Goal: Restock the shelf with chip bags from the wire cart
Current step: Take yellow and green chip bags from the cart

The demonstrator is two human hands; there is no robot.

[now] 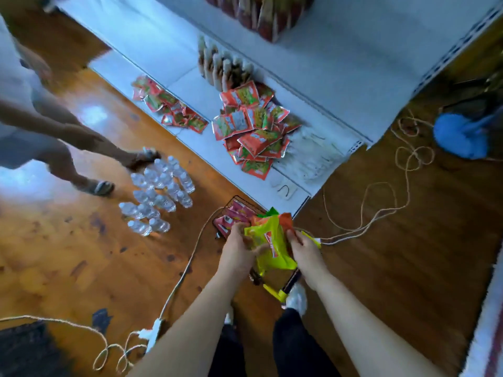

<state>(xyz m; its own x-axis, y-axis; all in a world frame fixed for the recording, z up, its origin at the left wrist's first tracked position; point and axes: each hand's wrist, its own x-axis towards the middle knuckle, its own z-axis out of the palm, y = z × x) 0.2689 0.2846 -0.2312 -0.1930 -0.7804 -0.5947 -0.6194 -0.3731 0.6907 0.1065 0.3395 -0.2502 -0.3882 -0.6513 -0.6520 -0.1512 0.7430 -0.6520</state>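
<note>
2 forearms reach down to a bundle of chip bags (268, 242) held over the wire cart (236, 210).

The left hand (236, 247) curls its fingers round the bundle's 9 o'clock edge, and the right hand (304, 250) grips the 3 o'clock edge, likely so several bags lift together. At 12 o'clock the shelf (340, 85) holds a loose heap of red bags (253, 129), probably awaiting tidying. The cart is mostly hidden beneath the bundle, and its depth is unclear. At 10 o'clock, water bottles (160, 191) stand beside a blurred second person (54, 137).
</note>
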